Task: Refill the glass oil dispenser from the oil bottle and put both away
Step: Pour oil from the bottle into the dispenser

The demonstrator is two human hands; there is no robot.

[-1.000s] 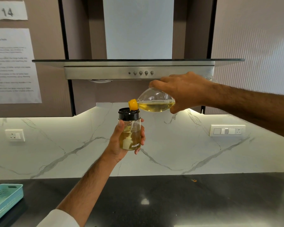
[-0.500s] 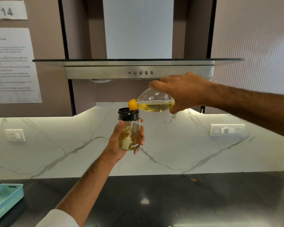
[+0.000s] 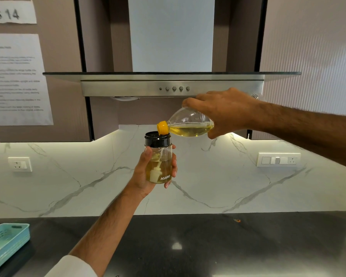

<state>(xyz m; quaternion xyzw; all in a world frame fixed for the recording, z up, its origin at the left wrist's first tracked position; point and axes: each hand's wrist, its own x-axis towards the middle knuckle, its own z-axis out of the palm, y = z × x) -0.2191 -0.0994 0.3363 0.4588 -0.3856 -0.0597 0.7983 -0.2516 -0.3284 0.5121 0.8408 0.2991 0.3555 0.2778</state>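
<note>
Across the bottom of the frame runs a dark counter (image 3: 208,246), its back edge meeting a white marbled backsplash (image 3: 68,186) that fills the middle band. Most of the counter surface is bare, from centre to the right edge. Above, at upper centre, a steel hood (image 3: 172,84) juts out with a row of buttons on its front lip; its underside hangs just above the right hand. Two paper sheets (image 3: 18,78) are stuck to the cabinet at upper left. At the lower left corner a teal tray (image 3: 10,236) sits on the counter, cut off by the frame edge. A socket (image 3: 20,164) sits on the backsplash at left, a switch plate (image 3: 278,159) at right.

Mid-frame, well above the counter, the right hand (image 3: 228,112) grasps the bottle (image 3: 190,124) round its body, tipped nearly level, oil pooled along its lower side. Its yellow cap (image 3: 162,127) touches the black collar of the dispenser (image 3: 159,162), which stands upright just below and left of it. The left hand (image 3: 144,174) wraps round the dispenser, thumb on the left side, fingertips showing on the right. The dispenser is roughly half full of oil.
</note>
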